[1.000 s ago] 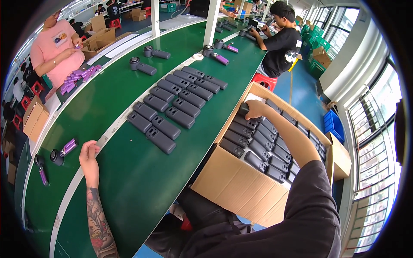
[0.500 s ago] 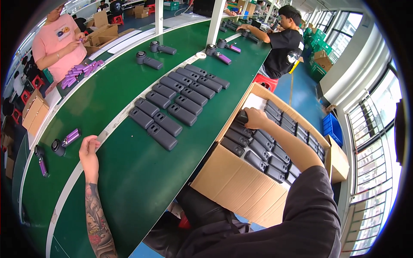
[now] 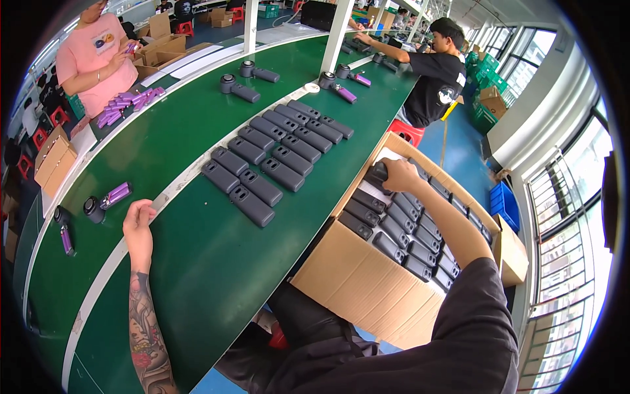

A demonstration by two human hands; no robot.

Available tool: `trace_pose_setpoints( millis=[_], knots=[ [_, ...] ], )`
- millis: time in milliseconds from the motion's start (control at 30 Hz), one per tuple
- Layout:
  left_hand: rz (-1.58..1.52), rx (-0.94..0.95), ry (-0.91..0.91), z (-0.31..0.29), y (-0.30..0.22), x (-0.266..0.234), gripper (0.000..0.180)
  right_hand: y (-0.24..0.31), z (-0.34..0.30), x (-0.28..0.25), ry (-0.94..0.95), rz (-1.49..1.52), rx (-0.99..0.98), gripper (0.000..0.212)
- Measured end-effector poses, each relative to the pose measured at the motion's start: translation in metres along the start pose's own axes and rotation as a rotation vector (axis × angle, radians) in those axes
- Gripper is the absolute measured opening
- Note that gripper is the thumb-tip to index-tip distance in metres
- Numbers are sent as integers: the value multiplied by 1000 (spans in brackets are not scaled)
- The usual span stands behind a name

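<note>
My right hand [image 3: 400, 175] is closed round a dark grey plastic handle casing [image 3: 377, 173] inside the open cardboard box [image 3: 367, 279] at my right. Rows of similar casings [image 3: 394, 231] fill the box around it, on white liner. My left hand [image 3: 138, 226] hangs over the pale strip [image 3: 172, 190] of the green bench, fingers loosely curled and apart, holding nothing. To its right lies a block of several matching casings [image 3: 282, 174] in slanting rows. Left of that hand is a small handheld fan [image 3: 95, 209] with a bare purple battery handle.
Another such fan [image 3: 63, 230] lies farther left. Beyond the casings are more fans [image 3: 239, 90] and a white ring [image 3: 312, 87]. Across the green bench [image 3: 197, 276], a person in pink [image 3: 98, 59] works beside purple batteries [image 3: 128, 105]. A person in black [image 3: 433, 79] sits ahead. A blue crate [image 3: 504, 203] stands at right.
My right hand, with the casing, has shifted slightly up and right in the picture. My left hand is nearly still. The person in black reaches farther along the bench.
</note>
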State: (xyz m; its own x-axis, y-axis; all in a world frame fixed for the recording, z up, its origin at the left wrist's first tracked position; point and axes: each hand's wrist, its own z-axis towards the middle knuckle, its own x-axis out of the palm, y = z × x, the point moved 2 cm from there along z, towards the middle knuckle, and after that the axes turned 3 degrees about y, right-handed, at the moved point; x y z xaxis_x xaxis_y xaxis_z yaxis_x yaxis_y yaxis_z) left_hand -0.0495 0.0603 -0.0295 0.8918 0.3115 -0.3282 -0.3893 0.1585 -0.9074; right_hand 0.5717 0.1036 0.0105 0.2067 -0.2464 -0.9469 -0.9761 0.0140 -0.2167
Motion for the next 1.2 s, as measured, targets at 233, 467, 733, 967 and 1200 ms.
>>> trace_pose_setpoints(
  millis=[233, 467, 733, 967, 1200],
  knots=[
    [7, 12, -3, 3, 0, 0, 19, -17, 20, 18, -32, 97, 31, 66],
    [-7, -1, -8, 3, -2, 1, 19, -10, 27, 27, -2, 101, 82, 76],
    [-20, 20, -4, 4, 7, 2, 18, -6, 14, 33, -71, 140, 84, 75],
    [10, 11, -22, 5, 2, 2, 18, -19, 12, 26, -126, 147, 87, 70],
    [22, 27, -25, 3, 5, 1, 18, -22, -24, -20, -363, 376, -5, 70]
  ],
)
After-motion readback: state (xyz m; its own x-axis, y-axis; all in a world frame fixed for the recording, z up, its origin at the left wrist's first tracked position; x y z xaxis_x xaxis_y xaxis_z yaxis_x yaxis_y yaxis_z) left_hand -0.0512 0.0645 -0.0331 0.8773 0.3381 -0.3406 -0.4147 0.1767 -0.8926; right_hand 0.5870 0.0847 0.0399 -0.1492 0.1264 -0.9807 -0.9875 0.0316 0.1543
